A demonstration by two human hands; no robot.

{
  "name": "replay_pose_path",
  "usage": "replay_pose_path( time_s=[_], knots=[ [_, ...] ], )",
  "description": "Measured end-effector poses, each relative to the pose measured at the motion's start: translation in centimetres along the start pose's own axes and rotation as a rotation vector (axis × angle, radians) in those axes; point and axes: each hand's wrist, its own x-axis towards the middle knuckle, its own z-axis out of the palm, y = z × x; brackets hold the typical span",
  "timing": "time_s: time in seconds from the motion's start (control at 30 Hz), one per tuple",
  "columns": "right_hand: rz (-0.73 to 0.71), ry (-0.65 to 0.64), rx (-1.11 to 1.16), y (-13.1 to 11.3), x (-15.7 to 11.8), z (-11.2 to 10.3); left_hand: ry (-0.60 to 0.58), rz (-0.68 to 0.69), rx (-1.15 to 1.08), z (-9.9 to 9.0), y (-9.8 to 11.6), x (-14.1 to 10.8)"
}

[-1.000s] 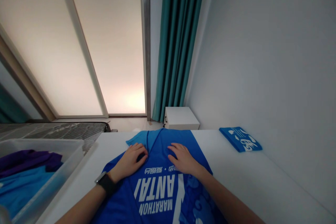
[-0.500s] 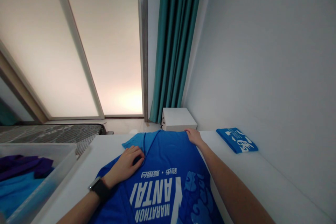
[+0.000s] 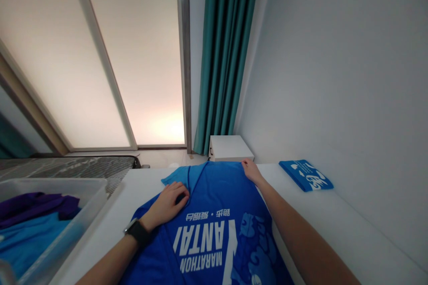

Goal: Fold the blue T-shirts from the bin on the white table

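A blue T-shirt with white upside-down lettering lies spread on a white table, its near part running out of view. Its left side is folded inward, and a lighter blue flap shows at the far left. My left hand, below a wrist with a black-strapped watch, rests beside the fold; thumb and curled fingers come together on the fabric. At the far right corner of the shirt, my right hand pinches the edge between its fingers.
A folded blue garment with white print lies on the table at the right, by the wall. On the left stands a translucent bin holding purple and light blue clothes. Beyond the table are a white cabinet and a green curtain.
The whole view has shifted slightly, so things appear a little farther right. Both hands keep their places on the T-shirt, which lies as before.
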Motion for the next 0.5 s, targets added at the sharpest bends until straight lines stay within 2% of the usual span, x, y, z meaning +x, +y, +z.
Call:
replay_pose_path(
  time_s=[0.17,0.27,0.33,0.5],
  knots=[
    [-0.159,0.026,0.098,-1.9,-2.2,-1.8,0.010,0.006,-0.007,0.1,-0.1,-0.1],
    [-0.277,0.021,0.154,-3.4,-5.3,-3.0,0.015,0.010,-0.011,0.1,0.0,-0.1],
    [-0.408,0.015,0.211,-4.5,-7.7,-3.5,0.013,0.007,-0.008,0.1,0.1,0.0],
    [-0.481,-0.079,0.128,-6.3,-12.6,-3.4,0.008,0.004,0.007,-0.1,0.2,-0.2]
  ],
)
